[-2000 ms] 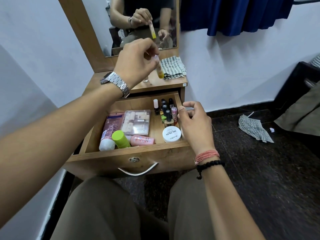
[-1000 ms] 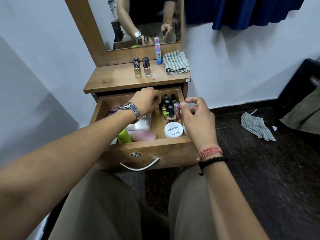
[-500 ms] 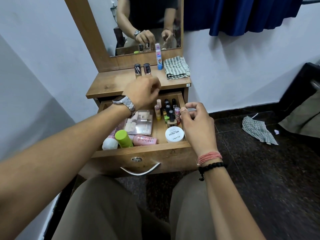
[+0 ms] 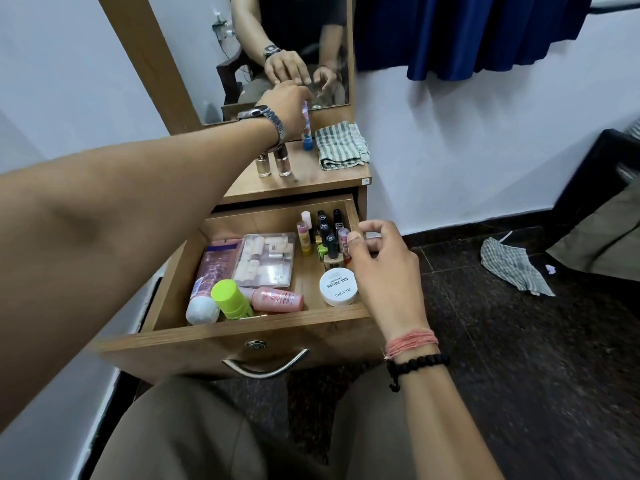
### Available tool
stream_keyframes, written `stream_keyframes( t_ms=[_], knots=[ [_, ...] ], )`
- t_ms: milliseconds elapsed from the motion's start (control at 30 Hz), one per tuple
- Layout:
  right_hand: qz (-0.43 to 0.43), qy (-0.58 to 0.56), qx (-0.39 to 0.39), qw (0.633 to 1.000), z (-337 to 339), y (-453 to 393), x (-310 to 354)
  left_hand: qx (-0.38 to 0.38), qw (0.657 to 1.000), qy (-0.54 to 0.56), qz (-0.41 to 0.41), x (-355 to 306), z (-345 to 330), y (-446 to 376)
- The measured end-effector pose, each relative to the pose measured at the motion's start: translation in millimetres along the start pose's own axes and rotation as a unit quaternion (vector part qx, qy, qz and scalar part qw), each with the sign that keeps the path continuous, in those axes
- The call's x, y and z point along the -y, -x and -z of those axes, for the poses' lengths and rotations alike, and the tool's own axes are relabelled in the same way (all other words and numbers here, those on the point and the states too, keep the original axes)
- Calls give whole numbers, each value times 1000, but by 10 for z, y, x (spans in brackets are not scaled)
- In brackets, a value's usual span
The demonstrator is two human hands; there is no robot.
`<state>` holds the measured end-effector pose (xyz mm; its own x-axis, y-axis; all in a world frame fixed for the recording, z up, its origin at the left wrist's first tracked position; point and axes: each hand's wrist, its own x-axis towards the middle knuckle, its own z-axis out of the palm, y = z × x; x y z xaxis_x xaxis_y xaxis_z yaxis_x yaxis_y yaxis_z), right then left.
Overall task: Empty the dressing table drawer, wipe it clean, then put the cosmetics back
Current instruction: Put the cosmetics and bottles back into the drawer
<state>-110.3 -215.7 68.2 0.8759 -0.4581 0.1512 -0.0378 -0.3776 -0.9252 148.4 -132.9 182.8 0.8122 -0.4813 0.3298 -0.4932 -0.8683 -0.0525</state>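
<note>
Drawer (image 4: pixel 242 336) of grained wood; left hand (image 4: pixel 287 107) obscured, right hand (image 4: pixel 384 268) loosely curled, holding nothing.

My left hand (image 4: pixel 289 107) reaches over the dressing table top (image 4: pixel 311 183) toward an upright tube with a blue cap (image 4: pixel 306 131), beside a folded striped cloth (image 4: pixel 341 145). My right hand (image 4: pixel 382 263), fingers curled, hovers at the open drawer (image 4: pixel 242 336) by small nail polish bottles (image 4: pixel 329 233). A white jar (image 4: pixel 338 286) sits below them.
</note>
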Motion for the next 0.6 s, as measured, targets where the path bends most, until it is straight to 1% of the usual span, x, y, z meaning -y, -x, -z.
stream_keyframes(
  t_ms=[100,167,400,600],
  knots=[
    [2,-1,0,1000,-3,-5,-22,39,999,-34,4,11,-70,-76],
    [3,-1,3,1000,-5,-6,-28,39,999,-31,18,31,-109,-103],
    [8,7,2,1000,-30,-20,-15,-4,1000,-3,5,65,-14,-62],
    [4,14,0,1000,-36,-43,-7,-98,994,30,-34,53,345,206]
  ],
)
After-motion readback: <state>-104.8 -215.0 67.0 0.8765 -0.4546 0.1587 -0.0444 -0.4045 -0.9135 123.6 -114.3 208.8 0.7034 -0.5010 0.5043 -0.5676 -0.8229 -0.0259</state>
